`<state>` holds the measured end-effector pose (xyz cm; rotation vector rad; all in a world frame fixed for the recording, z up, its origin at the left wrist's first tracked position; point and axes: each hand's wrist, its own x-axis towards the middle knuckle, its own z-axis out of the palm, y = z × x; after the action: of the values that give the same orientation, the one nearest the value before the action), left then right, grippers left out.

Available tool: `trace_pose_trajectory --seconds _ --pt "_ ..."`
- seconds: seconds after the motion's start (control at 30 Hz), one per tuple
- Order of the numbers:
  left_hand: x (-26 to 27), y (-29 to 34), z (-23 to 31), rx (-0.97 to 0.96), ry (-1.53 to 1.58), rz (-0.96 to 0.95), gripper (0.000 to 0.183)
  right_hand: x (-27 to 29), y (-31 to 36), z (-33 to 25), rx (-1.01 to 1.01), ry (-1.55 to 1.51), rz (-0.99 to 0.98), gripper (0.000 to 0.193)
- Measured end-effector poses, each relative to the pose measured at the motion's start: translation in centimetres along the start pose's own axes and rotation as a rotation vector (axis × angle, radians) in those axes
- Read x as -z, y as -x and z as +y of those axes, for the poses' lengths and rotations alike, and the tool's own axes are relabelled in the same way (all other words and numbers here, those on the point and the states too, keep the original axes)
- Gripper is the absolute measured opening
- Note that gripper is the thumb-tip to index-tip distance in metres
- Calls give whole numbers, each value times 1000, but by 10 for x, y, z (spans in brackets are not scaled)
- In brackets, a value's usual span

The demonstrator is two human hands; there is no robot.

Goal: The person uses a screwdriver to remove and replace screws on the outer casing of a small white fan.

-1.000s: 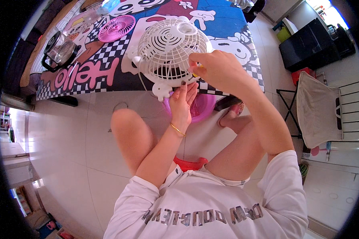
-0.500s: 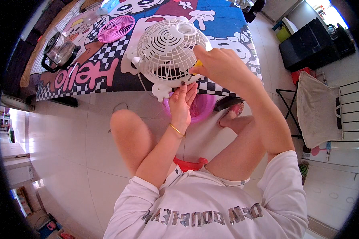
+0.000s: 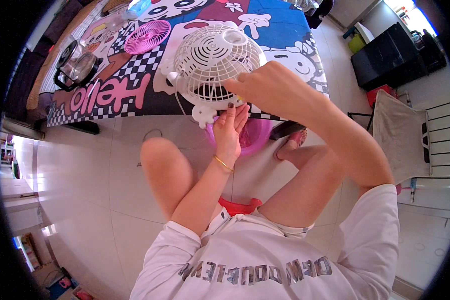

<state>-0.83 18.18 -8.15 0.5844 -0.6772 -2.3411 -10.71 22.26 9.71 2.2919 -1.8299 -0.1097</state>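
Note:
A white fan [image 3: 211, 48] lies on the table's near edge, its round slatted cage facing up. My left hand [image 3: 228, 135] grips the fan's near rim from below, thumb on top and fingers stretched under it. My right hand [image 3: 277, 92] is closed above the cage's near right side. It holds a small yellow-handled tool, seemingly a screwdriver [image 3: 239, 98]; only a bit of yellow shows beneath the fingers at the rim, the rest being hidden by the hand. A white cord runs down the fan's left side.
On the patterned tablecloth [image 3: 130, 95] lie a pink fan grille [image 3: 147, 37] and a glass pot with a black handle [image 3: 79, 66]. Under the table edge is a pink basin [image 3: 262, 139]. A folding chair [image 3: 397, 135] and black cabinet [image 3: 385, 56] stand right.
My right hand has turned over, its elbow swinging outward to the right, and its fingers now cover most of the yellow handle. The left hand keeps its grip on the fan.

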Motion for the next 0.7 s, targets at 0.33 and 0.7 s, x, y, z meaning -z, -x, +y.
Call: trace_pose_trajectory --seconds 0.33,0.7 --pt "3 -4 -3 -5 6 16 29 -5 -10 -4 -437 -64 -101 26" --pt "0 -2 1 21 3 25 26 2 -8 2 -86 -89 -33 26"
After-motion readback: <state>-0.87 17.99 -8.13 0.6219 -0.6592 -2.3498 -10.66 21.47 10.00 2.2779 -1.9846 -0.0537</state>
